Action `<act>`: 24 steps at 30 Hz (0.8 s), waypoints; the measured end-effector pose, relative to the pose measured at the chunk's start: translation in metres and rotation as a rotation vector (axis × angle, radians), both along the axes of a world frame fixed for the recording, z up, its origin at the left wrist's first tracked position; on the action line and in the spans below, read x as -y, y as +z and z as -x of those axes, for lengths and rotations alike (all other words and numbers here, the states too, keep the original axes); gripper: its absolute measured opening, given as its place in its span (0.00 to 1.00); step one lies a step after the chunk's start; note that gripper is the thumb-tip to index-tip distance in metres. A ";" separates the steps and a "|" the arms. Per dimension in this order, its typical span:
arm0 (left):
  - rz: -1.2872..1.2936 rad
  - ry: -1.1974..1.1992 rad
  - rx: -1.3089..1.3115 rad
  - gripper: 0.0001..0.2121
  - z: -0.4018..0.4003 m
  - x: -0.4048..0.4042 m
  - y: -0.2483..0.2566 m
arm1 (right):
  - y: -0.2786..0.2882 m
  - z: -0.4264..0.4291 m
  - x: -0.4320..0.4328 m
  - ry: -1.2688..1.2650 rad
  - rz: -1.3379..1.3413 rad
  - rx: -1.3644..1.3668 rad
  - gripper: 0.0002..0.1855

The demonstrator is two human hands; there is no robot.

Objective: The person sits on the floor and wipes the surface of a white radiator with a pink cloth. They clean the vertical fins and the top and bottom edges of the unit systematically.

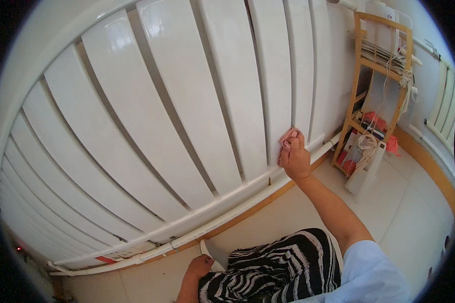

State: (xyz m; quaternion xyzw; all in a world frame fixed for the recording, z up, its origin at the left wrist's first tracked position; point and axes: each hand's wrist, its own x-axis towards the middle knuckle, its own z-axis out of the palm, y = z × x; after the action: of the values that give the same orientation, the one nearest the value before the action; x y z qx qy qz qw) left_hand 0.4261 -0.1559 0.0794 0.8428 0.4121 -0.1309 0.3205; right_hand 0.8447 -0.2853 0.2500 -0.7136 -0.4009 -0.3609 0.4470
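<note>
My right hand [297,163] grips a crumpled pink cloth [287,141] and presses it against the lower part of a white panel radiator [231,113]. The cloth lies on a flat upright slat near the radiator's right end, just above the bottom rail. My left hand [200,266] is low in the picture, by my knee in black-and-white patterned trousers [284,265]. Its fingers are curled, and whether they hold anything is hidden. Beside it, the front of a white shoe [207,250] shows on the floor.
A white pipe [220,228] runs along the wall beneath the radiator. To the right stands a wooden rack [352,117] with papers, cords and other items; a white power strip [366,170] leans at its foot. Pale tiles [402,204] cover the floor. Another radiator [443,102] is at far right.
</note>
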 end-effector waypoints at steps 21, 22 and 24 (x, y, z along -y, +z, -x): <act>-0.036 0.005 0.112 0.22 0.007 0.002 0.000 | 0.204 0.007 -0.010 0.061 -0.245 0.407 0.17; -0.038 -0.001 0.106 0.22 0.005 0.001 -0.001 | 0.213 0.006 -0.013 0.083 -0.280 0.369 0.15; -0.030 0.006 0.110 0.22 0.005 0.001 -0.003 | 0.220 0.005 -0.020 0.131 -0.354 0.294 0.12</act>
State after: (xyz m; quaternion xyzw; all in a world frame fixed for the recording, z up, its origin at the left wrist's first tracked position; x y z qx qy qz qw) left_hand 0.4209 -0.1565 0.0768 0.8521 0.3983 -0.0775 0.3305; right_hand 0.8397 -0.2650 0.4702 -0.5364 -0.4375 -0.4959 0.5244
